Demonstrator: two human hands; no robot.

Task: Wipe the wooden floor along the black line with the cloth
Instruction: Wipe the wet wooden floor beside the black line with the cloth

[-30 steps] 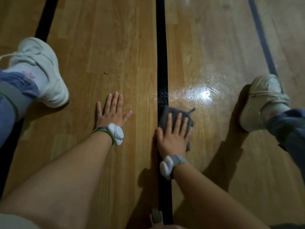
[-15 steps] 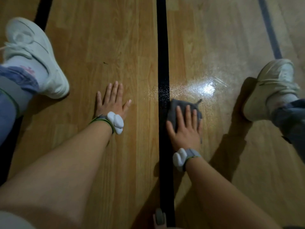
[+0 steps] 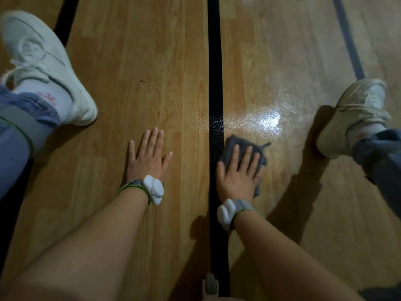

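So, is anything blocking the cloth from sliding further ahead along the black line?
Nothing visible. The right hand presses the cloth flat just right of the black line; ahead lies only bare wooden floor. The left shoe and right shoe stand off to the sides; the left hand rests left of the line.

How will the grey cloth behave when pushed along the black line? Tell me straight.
The cloth is probably floppy: it lies crumpled under the flat right hand, one corner straggling out. It likely slides easily, since the floor beside it looks glossy. Looking thin and small, it is probably light and may bunch up unless pressed down.
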